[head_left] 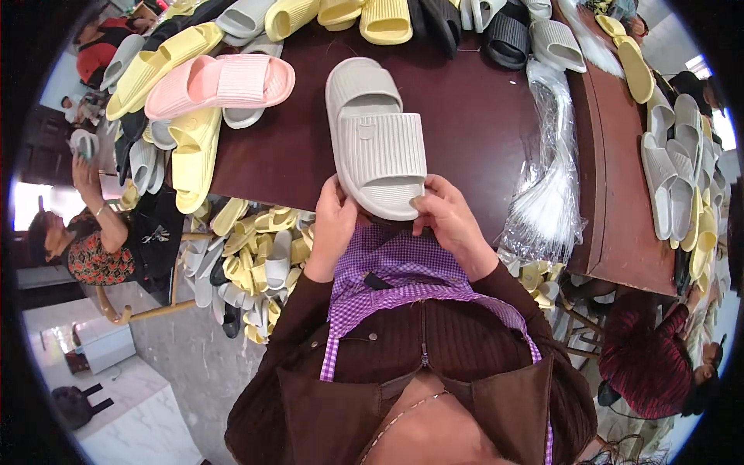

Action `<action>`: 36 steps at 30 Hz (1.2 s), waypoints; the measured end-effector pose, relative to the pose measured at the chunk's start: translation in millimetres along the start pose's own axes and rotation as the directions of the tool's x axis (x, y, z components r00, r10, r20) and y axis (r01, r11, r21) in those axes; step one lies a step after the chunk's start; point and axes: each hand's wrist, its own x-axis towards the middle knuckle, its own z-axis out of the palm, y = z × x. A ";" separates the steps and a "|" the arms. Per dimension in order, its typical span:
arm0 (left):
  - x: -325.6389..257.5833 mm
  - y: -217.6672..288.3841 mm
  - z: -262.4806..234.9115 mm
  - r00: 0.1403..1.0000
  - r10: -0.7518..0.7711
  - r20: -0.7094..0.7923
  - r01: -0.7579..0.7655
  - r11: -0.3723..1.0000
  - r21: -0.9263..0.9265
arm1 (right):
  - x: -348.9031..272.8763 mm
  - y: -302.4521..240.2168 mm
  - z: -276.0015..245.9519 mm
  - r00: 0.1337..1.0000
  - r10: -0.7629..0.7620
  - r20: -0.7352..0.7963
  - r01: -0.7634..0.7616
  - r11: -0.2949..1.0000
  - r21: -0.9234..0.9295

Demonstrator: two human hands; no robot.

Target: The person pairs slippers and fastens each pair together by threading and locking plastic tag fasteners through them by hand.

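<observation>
A light grey slide sandal (381, 151) with a ribbed strap is held up over the near edge of the dark red table (473, 132). Its open toe points toward me and its heel away. My left hand (335, 225) grips the left side of the toe end, its fingertips partly hidden by the sole. At the right of the toe, my right hand (449, 217) pinches the rim with the thumb on top. A pink slide (221, 84) lies on yellow and grey slides at the left of the table.
Yellow slides (385, 22) and black slides (508, 40) line the far edge. Clear plastic bags (546, 170) lie at the right. More slides (252, 256) fill the floor beneath the table. One person (97, 232) sits at left, another (651, 349) at right beside a second table (628, 178).
</observation>
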 end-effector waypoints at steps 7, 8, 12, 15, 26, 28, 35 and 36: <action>8.7 -18.4 12.6 0.994 0.017 -0.108 -0.045 0.965 -0.258 | -17.3 -10.5 3.2 0.991 -0.132 0.005 0.132 0.983 -0.129; 8.6 -17.8 15.2 0.993 0.038 -0.112 -0.067 0.962 -0.266 | -19.4 -12.0 2.6 0.991 -0.134 0.005 0.133 0.978 -0.160; 12.0 -18.2 29.1 0.989 0.102 -0.106 -0.127 0.955 -0.268 | -15.0 -4.9 0.5 0.985 -0.159 -0.063 0.151 0.981 -0.120; 13.5 -16.8 35.4 0.994 0.054 -0.094 -0.080 0.950 -0.303 | -9.9 -1.4 -7.0 0.979 -0.189 -0.083 0.177 0.976 -0.128; 16.3 -19.8 38.0 0.996 -0.047 -0.080 0.006 0.895 -0.447 | -11.7 1.9 -8.1 0.971 -0.220 -0.090 0.203 0.965 -0.164; 18.3 -21.3 38.6 0.999 -0.018 -0.029 0.005 0.921 -0.390 | -9.4 2.4 -9.4 0.958 -0.253 -0.138 0.228 0.958 -0.176; 21.6 -18.2 48.8 0.998 -0.058 -0.009 0.047 0.882 -0.468 | -14.6 3.0 -11.0 0.956 -0.248 -0.156 0.226 0.963 -0.144; 22.9 -17.7 50.1 0.998 -0.068 -0.004 0.057 0.864 -0.500 | -16.3 3.9 -10.8 0.958 -0.239 -0.159 0.220 0.967 -0.128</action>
